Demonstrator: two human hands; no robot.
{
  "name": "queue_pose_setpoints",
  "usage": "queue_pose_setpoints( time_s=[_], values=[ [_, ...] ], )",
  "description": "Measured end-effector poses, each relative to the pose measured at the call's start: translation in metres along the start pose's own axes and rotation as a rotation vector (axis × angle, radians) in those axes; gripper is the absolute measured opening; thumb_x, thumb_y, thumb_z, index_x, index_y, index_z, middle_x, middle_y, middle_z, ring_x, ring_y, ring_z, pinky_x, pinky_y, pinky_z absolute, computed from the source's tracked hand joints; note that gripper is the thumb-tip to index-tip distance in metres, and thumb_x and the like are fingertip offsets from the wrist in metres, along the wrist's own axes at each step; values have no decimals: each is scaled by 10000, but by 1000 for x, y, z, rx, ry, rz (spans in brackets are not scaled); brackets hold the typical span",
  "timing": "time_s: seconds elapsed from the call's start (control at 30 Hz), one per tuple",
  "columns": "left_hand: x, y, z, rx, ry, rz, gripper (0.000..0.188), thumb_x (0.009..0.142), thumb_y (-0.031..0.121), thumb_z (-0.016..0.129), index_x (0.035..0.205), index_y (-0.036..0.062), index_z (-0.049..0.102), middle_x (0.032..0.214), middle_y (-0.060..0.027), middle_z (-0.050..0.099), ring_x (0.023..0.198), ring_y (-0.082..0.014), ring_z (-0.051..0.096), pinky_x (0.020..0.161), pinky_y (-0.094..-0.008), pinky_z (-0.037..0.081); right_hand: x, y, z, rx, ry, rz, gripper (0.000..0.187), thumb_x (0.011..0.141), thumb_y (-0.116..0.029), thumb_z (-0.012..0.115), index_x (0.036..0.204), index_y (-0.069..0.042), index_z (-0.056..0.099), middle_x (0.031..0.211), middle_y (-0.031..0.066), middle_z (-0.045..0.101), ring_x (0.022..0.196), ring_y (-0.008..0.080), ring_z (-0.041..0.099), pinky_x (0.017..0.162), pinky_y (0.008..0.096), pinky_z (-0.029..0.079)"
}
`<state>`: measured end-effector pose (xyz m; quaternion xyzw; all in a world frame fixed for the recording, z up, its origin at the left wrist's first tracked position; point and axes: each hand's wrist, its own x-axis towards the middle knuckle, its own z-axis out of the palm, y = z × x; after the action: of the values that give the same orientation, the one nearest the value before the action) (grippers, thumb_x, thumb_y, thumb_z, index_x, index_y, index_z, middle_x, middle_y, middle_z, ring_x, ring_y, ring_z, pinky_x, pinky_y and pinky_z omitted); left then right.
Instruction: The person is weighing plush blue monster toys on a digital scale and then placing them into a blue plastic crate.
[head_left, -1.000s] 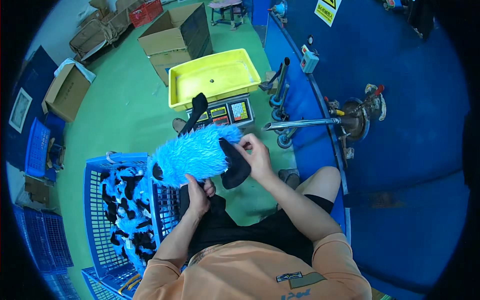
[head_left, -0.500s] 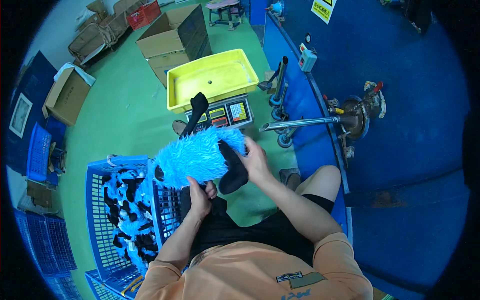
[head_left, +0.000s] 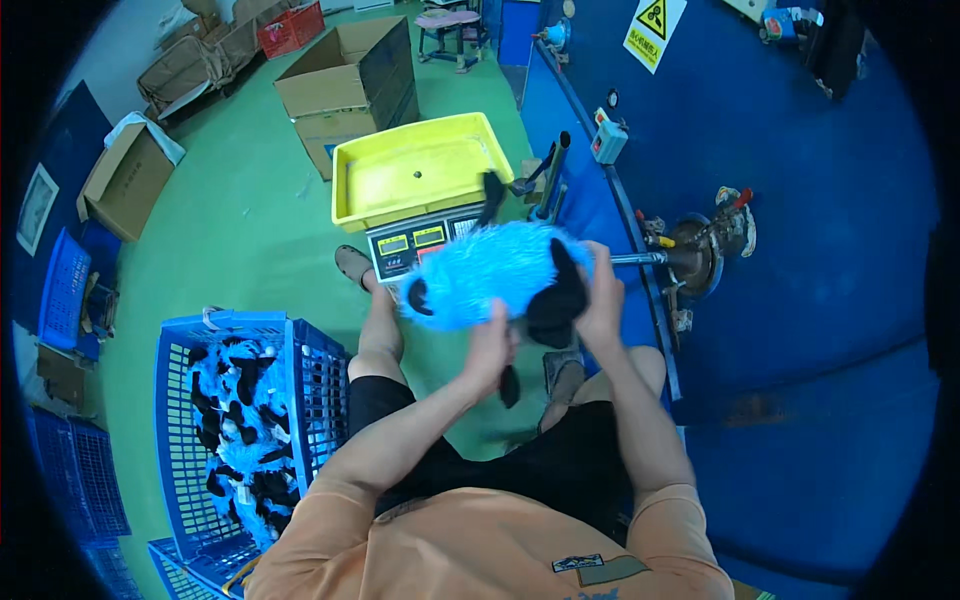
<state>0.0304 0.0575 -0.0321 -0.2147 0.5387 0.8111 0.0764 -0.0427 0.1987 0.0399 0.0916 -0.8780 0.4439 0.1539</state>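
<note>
A fluffy blue plush toy [head_left: 490,270] with black limbs is held up in front of me, over the gap between my knees and the scale. My left hand [head_left: 488,350] grips its near side, and my right hand [head_left: 600,300] is closed around its right end beside a black foot. One black limb dangles below my left hand, while another points up toward a yellow tray [head_left: 345,205]. That tray rests on a digital scale [head_left: 392,262], whose keypad the toy partly covers. At my left, a blue basket [head_left: 300,400] holds several similar blue-and-black plush toys [head_left: 240,410].
Large cardboard boxes [head_left: 340,90] stand behind the scale. Along my right runs a blue metal wall [head_left: 800,330] with a pipe valve [head_left: 695,258] sticking out. Another carton [head_left: 135,190] and stacked blue crates [head_left: 75,470] line the left side. A stool [head_left: 448,25] is far back.
Both hands have carried the plush toy to the right, away from the basket. It now covers part of the scale's keypad and the metal pipe by the wall.
</note>
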Motion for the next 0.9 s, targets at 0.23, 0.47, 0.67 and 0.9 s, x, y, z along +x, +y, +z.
queue_pose_setpoints(
  time_s=[0.23,0.47,0.67,0.9],
  values=[
    [11,-6,-24,-119,108,58,502,1033,489,401,694,136,515,539,-2,430,456,-112,364,434,-291,278,-7,-22,8,-192,-68,-105,340,864,-89,658,1190,-93,560,879,130,689,737,306,668,643,437,487],
    [10,-9,-4,73,16,106,518,1040,444,413,692,87,554,561,-52,484,479,-186,406,480,-352,312,10,10,-3,-379,54,-127,279,902,-115,565,1180,-92,568,780,153,648,627,331,601,581,461,458],
    [21,-23,41,604,-39,396,591,1048,451,385,698,22,591,594,-124,545,524,-299,467,565,-439,373,37,38,-82,-366,53,38,214,896,-128,607,1085,-28,610,866,125,667,722,281,614,682,416,502],
    [30,-24,36,673,-17,429,665,1054,464,363,701,-39,614,621,-190,589,562,-384,508,634,-504,425,63,-48,4,-506,-122,-638,206,941,-225,567,988,-61,682,914,110,704,809,286,645,738,392,494]
  ],
)
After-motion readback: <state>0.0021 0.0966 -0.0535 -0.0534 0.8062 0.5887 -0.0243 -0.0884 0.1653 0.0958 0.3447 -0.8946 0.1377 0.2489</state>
